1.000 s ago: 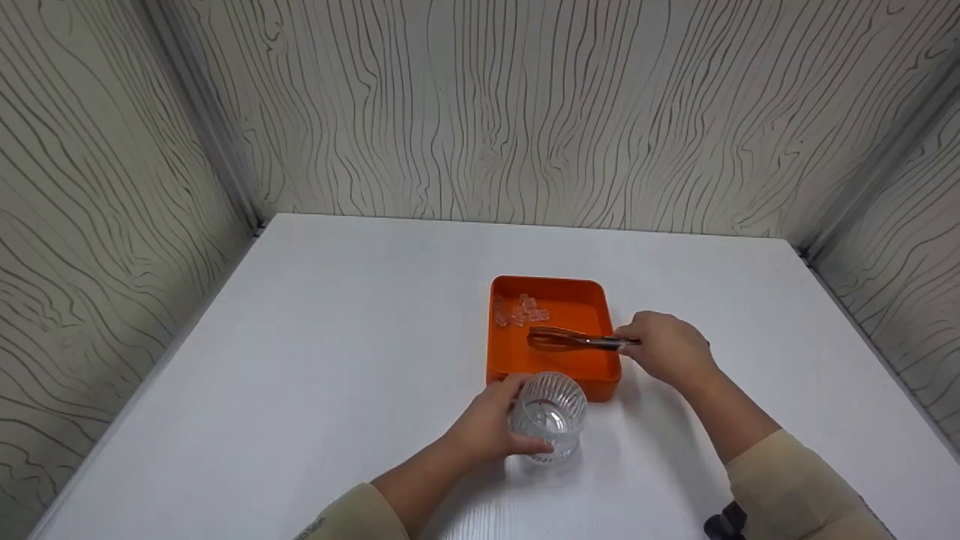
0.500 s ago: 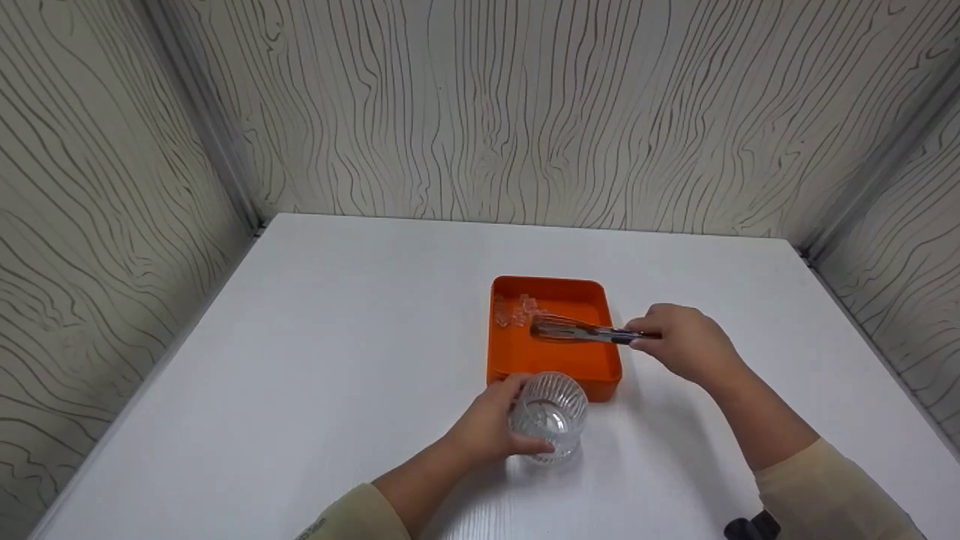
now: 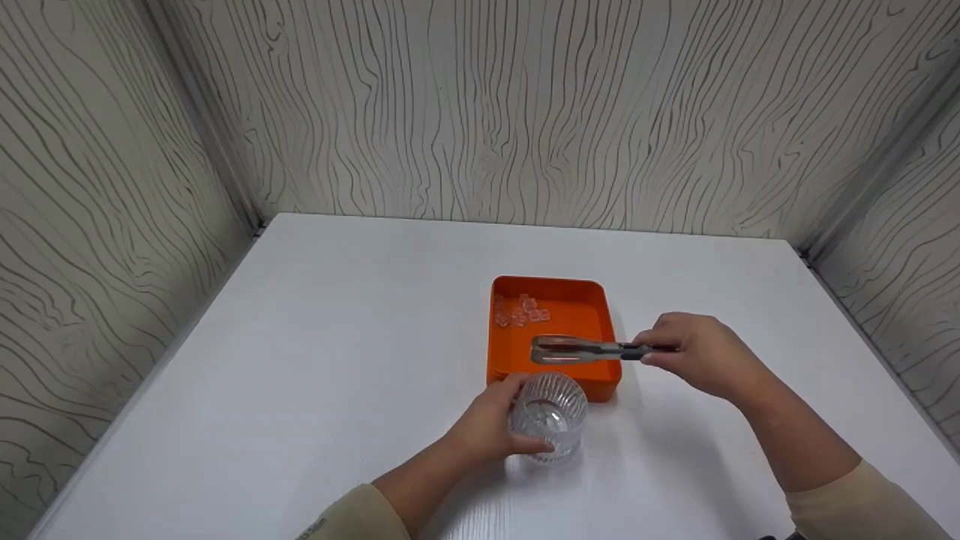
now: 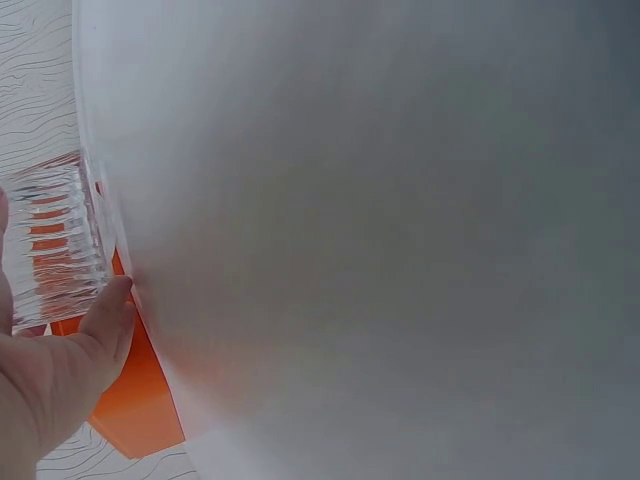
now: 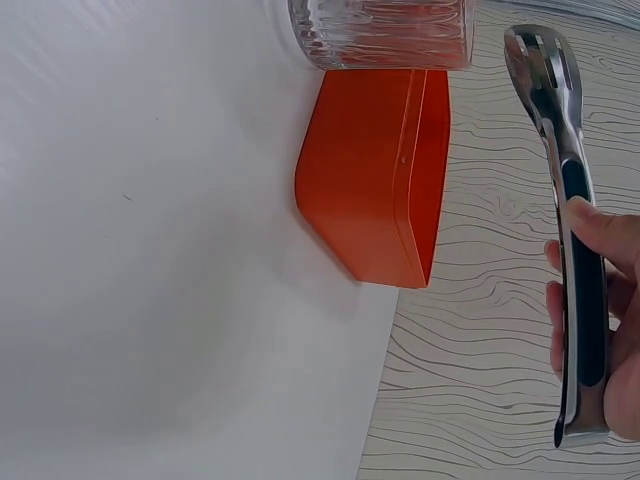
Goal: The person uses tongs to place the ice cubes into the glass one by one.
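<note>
My left hand (image 3: 484, 427) holds a ribbed clear glass (image 3: 553, 409) on the white table, thumb and fingers around its side. In the left wrist view, the thumb lies against the ribbed wall. My right hand (image 3: 701, 352) grips metal tongs (image 5: 580, 260) with dark handle inlays. Their slotted heads hang over the near part of an orange tray (image 3: 581, 307), a little beyond the glass. Whether anything sits between the heads, I cannot tell. Several clear cubes (image 3: 519, 319) lie in the tray's far left corner.
The tray stands just behind the glass on the white table (image 3: 360, 322). Wood-grain patterned panels (image 3: 487, 112) rise behind the table and at both sides.
The right hand has moved right, and the tongs, which rose from the tray, have come nearer to the glass. The left hand, glass and tray have stayed in place.
</note>
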### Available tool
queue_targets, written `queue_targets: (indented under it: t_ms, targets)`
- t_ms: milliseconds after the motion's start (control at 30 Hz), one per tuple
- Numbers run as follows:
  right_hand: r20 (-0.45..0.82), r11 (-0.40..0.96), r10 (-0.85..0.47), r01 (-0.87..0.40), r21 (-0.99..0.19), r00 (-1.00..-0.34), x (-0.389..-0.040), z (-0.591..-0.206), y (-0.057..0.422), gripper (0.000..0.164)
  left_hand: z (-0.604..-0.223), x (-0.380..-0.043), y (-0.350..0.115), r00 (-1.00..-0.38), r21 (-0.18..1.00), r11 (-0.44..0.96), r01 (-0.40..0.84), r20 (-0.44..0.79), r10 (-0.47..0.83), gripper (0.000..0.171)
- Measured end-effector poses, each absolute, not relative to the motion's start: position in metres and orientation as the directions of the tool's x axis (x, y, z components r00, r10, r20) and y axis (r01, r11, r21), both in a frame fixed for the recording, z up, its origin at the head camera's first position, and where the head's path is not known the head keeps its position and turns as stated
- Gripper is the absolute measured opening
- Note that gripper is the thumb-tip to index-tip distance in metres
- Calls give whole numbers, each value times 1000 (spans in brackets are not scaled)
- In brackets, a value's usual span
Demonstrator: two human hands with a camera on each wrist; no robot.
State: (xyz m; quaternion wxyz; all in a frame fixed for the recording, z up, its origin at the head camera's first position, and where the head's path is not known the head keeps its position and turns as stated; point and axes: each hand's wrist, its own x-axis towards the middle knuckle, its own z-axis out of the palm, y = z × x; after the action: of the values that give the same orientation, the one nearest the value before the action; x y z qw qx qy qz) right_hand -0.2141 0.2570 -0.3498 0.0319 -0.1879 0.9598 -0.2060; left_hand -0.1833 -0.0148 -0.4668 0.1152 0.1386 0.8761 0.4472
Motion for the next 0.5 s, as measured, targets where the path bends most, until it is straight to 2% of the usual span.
queue_targets:
  t_ms: [300, 500]
  targets:
    - [25, 778, -496, -457, -430, -868, -205, -356, 265, 22, -467, -183, -15, -933, 833, 538, 129, -82, 350, 77]
    - [5, 778, -506, -459, -428, -863, -204, -358, 267, 22, -468, -184, -16, -930, 836, 527, 150, -62, 363, 77]
